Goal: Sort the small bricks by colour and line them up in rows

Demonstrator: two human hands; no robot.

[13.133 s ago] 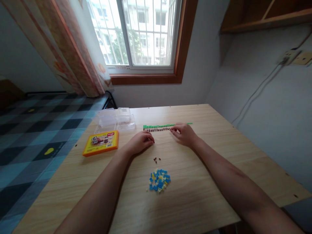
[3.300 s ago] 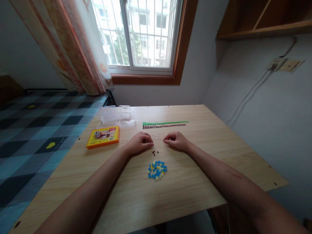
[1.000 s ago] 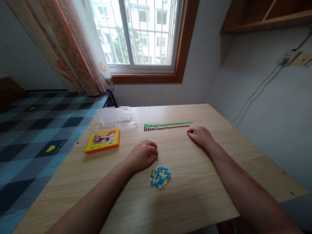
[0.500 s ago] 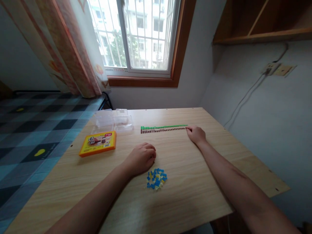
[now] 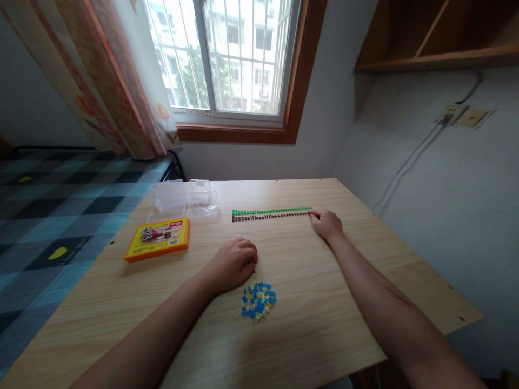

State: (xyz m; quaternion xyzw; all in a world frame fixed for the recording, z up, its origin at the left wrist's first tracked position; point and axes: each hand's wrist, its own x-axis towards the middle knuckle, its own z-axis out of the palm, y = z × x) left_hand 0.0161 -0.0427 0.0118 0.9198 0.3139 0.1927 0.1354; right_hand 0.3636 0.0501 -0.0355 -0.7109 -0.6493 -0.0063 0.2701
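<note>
The left hand (image 5: 237, 262) is resting palm down with its fingers curled; whether it is gripping anything cannot be determined. A small dark piece (image 5: 253, 271) is showing just below its fingertips. The right hand (image 5: 327, 222) is pointing inward, thumb and index finger converging at the near end of the brown row (image 5: 271, 216); whether a piece is sitting between these fingertips cannot be determined. The brown row is extending leftward from the right hand and is lying beyond the left hand. The green row (image 5: 272, 210) is running alongside it, on the side farther from both hands. A pile of blue and yellow pieces (image 5: 259, 300) is lying just nearer than the left hand, slightly to its right. An orange-yellow box (image 5: 158, 239) is lying flat to the left of the left hand. Clear plastic containers (image 5: 205, 212) are standing beyond the box. The table (image 5: 324, 313) is supporting all these items. A checkered bed (image 5: 60, 216) is occupying the area farther left of the hands.
</note>
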